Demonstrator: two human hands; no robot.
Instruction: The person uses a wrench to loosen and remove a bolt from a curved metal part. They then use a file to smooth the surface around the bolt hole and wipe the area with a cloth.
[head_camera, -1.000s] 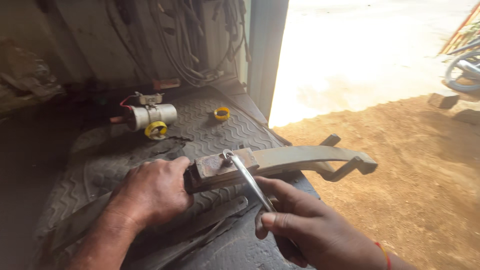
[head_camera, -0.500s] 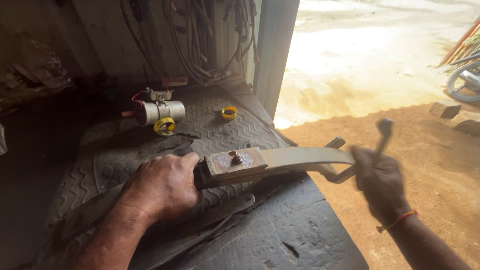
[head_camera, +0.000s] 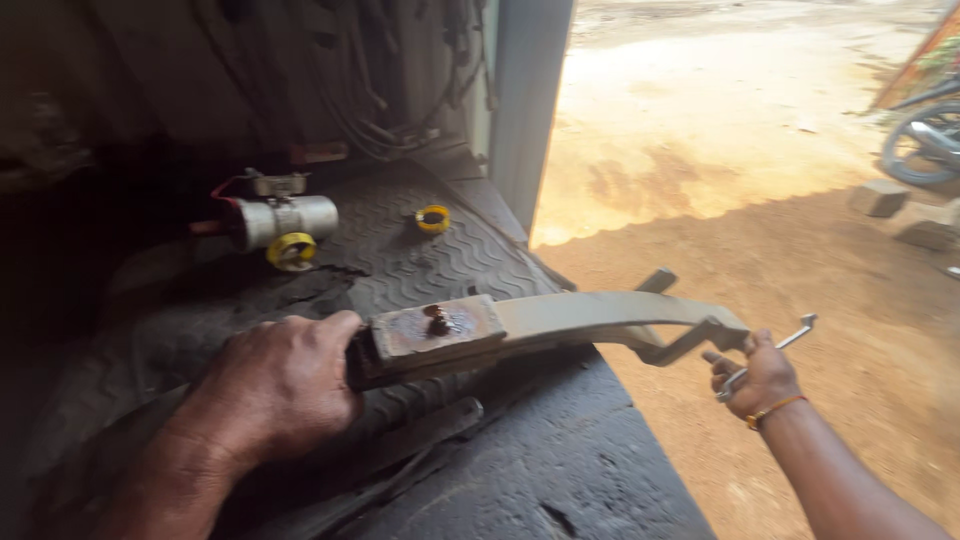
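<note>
My left hand (head_camera: 285, 385) clamps the rusty block end of the stiff, probably heavy steel lever arm (head_camera: 560, 325); my right hand (head_camera: 758, 378) grips a thin bent wrench (head_camera: 790, 338).

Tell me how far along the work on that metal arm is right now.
Done: nothing looks finished; a rusty bolt sits in the metal arm's end block. In hand: the left hand pins that end on the rubber mat; the right hand holds a thin tool off to the side. Left: the bolt itself, untouched.

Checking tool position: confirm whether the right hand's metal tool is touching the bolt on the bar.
No, the right hand holds the metal tool off past the bar's far end, clear of the bolt.
</note>
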